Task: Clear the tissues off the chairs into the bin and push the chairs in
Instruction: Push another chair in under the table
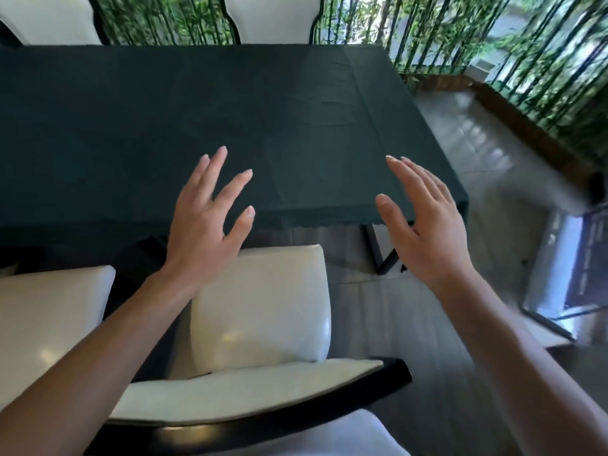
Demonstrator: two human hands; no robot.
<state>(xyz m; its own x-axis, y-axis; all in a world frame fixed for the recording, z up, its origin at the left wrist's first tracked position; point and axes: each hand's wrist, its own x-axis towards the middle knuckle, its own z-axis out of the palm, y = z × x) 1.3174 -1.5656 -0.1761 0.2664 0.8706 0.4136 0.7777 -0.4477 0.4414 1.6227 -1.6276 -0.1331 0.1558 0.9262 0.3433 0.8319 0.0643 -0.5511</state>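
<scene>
Dark green tablecloth-covered table (230,110) fills the far side. Nearest cream chair (263,307) sits below the hands, seat bare, no tissue in sight. Left hand (204,225) and right hand (427,225) hover above, fingers spread, holding nothing.

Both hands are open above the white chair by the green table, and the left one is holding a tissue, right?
Not quite: the head view shows the left hand holding nothing, and no tissue is visible. Both hands, the right hand too, are open above the white chair by the green table.
</scene>
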